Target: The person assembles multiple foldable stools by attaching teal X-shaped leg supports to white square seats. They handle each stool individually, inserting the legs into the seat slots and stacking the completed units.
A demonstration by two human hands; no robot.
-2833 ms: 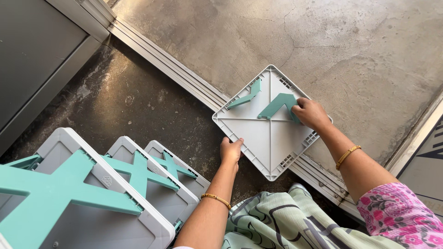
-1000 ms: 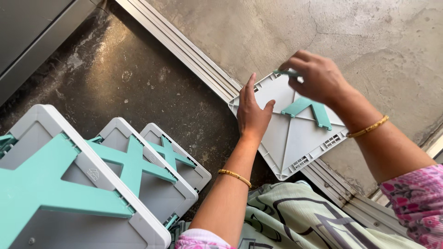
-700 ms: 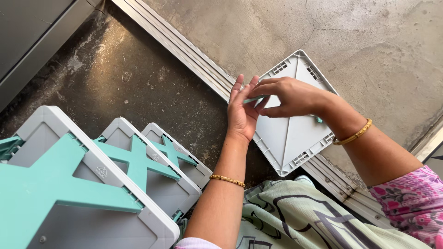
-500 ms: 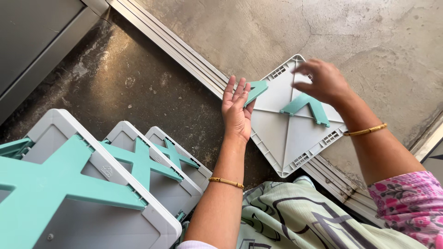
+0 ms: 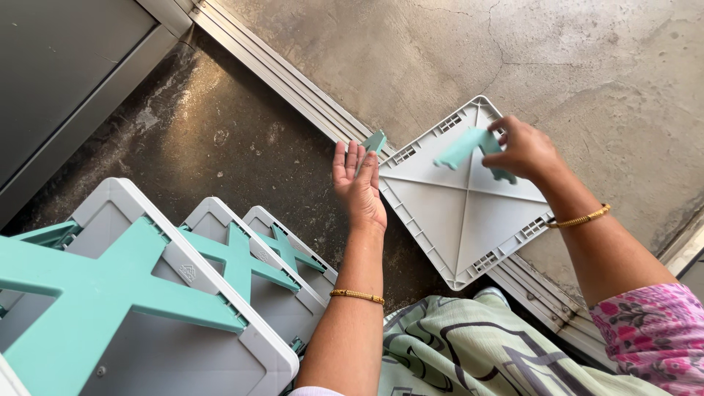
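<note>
A light grey square plastic panel (image 5: pixel 463 213) with vent slots at its corners lies across the metal door track on the floor. My right hand (image 5: pixel 522 149) grips a teal angled plastic piece (image 5: pixel 462 149) over the panel's upper part. My left hand (image 5: pixel 359 183) is flat, fingers together, pressed against the panel's left edge. A second teal piece (image 5: pixel 375 141) sticks out at the panel's left corner, just past my left fingertips. Both wrists carry gold bangles.
Three grey square panels with teal cross pieces (image 5: pixel 132 293) lean in a row at lower left. A metal sliding-door track (image 5: pixel 293 73) runs diagonally across the floor. A grey door panel (image 5: pixel 66 66) fills the upper left. Green patterned cloth (image 5: pixel 469 352) covers my lap.
My right hand lifted and shifted the teal angled piece over the panel. My left hand moved from the panel's lower edge up to its left edge.
</note>
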